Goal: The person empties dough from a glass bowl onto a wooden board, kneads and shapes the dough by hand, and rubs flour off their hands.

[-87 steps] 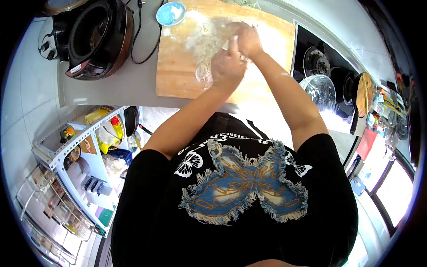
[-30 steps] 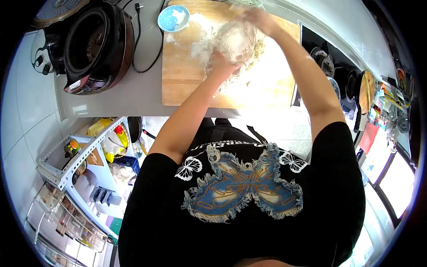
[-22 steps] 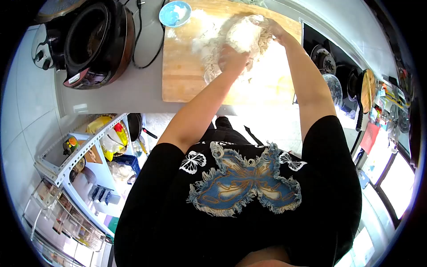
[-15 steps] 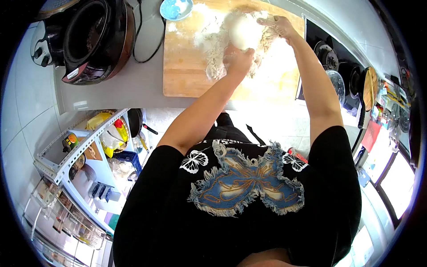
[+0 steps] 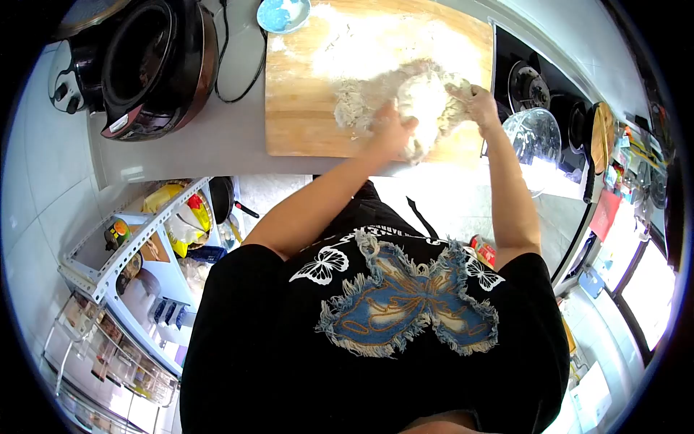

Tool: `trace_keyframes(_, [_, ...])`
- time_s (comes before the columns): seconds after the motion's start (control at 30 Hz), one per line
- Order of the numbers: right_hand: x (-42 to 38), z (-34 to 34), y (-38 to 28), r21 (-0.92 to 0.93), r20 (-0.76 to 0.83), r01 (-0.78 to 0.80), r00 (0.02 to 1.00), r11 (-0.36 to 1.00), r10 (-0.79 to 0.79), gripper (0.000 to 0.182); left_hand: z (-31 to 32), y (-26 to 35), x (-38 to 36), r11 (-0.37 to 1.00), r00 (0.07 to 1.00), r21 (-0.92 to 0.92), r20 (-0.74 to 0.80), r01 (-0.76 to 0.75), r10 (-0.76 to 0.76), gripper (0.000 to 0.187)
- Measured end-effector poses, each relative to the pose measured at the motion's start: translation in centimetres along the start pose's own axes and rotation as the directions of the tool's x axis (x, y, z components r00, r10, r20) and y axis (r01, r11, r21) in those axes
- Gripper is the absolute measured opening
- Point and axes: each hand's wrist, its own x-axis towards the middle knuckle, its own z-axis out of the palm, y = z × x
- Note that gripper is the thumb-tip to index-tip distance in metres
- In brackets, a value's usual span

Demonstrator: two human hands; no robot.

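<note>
We are working a lump of dough on the wooden board in the upper middle of the frame; our left hand is pressing against its near left side, and our right hand is cupping its right edge, fingers curled onto it. Both hands are closed around the dough rather than spread flat, though the flour and glare are making the exact finger positions hard to read. The dough is sitting toward the lower right part of the board, with loose flour spread above it and shaggy scraps just to its left.

To do this well, we are judging that the hands should be gathering those scraps into the mass and keeping it well inside the board's near edge. A small blue bowl is standing at the board's upper left corner; a dark cooker is at the upper left of the frame; a glass bowl is sitting at the right, near the stove.
</note>
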Motion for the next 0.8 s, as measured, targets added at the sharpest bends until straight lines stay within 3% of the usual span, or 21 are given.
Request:
trace_keyframes(0.07, [-0.1, 0.8, 0.8, -0.126, -0.072, 0.036, 0.996, 0.991, -0.045, 0.05, -0.7, -2.2, 1.1, 1.0, 1.0, 0.019, -0.021, 0.012, -0.011, 0.07])
trace_keyframes(0.13, [-0.5, 0.4, 0.7, -0.186, -0.124, 0.086, 0.986, 0.979, -0.11, 0.048, -2.1, -4.1, 2.1, 0.961, 0.951, 0.036, -0.138, -0.273, 0.275, 0.069])
trace_keyframes(0.2, [-0.3, -0.8, 1.8, -0.36, -0.026, 0.16, 0.983, 0.919, -0.182, 0.048, -3.7, -6.0, 1.7, 0.972, 0.972, 0.085, -0.068, -0.218, 0.224, 0.072])
trace_keyframes(0.23, [-1.0, -0.9, 1.5, -0.358, -0.035, 0.155, 0.983, 0.921, -0.179, 0.048, -4.3, -6.1, 1.7, 0.977, 0.985, 0.138, -0.021, -0.164, 0.169, 0.076])
trace_keyframes(0.27, [-1.9, -0.8, 1.3, -0.378, -0.115, 0.221, 0.952, 0.899, -0.282, 0.048, -4.3, -6.3, 1.0, 0.976, 0.985, 0.139, -0.014, -0.17, 0.173, 0.076])
trace_keyframes(0.3, [-2.7, -0.6, 1.1, -0.403, -0.19, 0.28, 0.906, 0.871, -0.379, 0.051, -4.4, -6.3, -0.4, 0.871, 0.915, 0.406, -0.165, -0.277, 0.368, 0.07])
trace_keyframes(0.33, [-2.6, 0.0, 1.2, -0.4, -0.182, 0.287, 0.906, 0.871, -0.382, 0.058, -4.3, -6.0, -1.4, 0.696, 0.785, 0.652, -0.247, -0.3, 0.569, 0.065])
trace_keyframes(0.37, [-2.8, 0.6, 1.5, -0.397, -0.186, 0.278, 0.909, 0.875, -0.373, 0.058, -3.9, -5.4, -1.6, 0.694, 0.788, 0.652, -0.237, -0.305, 0.569, 0.065])
trace_keyframes(0.43, [-4.3, 2.8, -0.6, -0.826, -0.105, 0.235, 0.828, 0.512, -0.55, 0.056, -2.3, -2.9, -1.6, 0.558, 0.707, 0.609, 0.006, -0.564, 0.708, 0.06])
trace_keyframes(0.47, [-3.8, 3.5, -0.5, -0.827, -0.11, 0.23, 0.829, 0.513, -0.548, 0.056, -1.8, -1.6, -0.9, 0.503, 0.666, 0.59, 0.082, -0.632, 0.741, 0.06])
trace_keyframes(0.53, [-3.2, 5.3, -0.3, -0.865, 0.154, 0.435, 0.706, 0.251, -0.692, 0.056, -1.9, -1.4, 1.1, 0.461, 0.628, 0.572, 0.126, -0.679, 0.768, 0.062])
trace_keyframes(0.57, [-3.2, 5.9, -0.1, -0.865, 0.154, 0.433, 0.71, 0.253, -0.687, 0.056, -1.8, -1.4, 2.1, 0.424, 0.595, 0.554, 0.169, -0.717, 0.786, 0.064])
trace_keyframes(0.63, [-2.8, 6.9, -0.1, -0.808, 0.098, 0.443, 0.751, 0.388, -0.653, 0.055, -2.6, -2.2, 3.4, 0.378, 0.568, 0.578, 0.185, -0.723, 0.802, 0.067])
trace_keyframes(0.7, [-1.8, 7.6, 0.5, -0.817, 0.076, 0.435, 0.731, 0.378, -0.678, 0.055, -2.7, -2.3, 4.5, 0.334, 0.567, 0.593, 0.262, -0.733, 0.781, 0.066])
trace_keyframes(0.8, [0.1, 8.0, 0.3, -0.807, -0.013, 0.401, 0.722, 0.434, -0.692, 0.056, -2.1, -1.8, 6.3, 0.399, 0.619, 0.606, 0.202, -0.688, 0.759, 0.066])
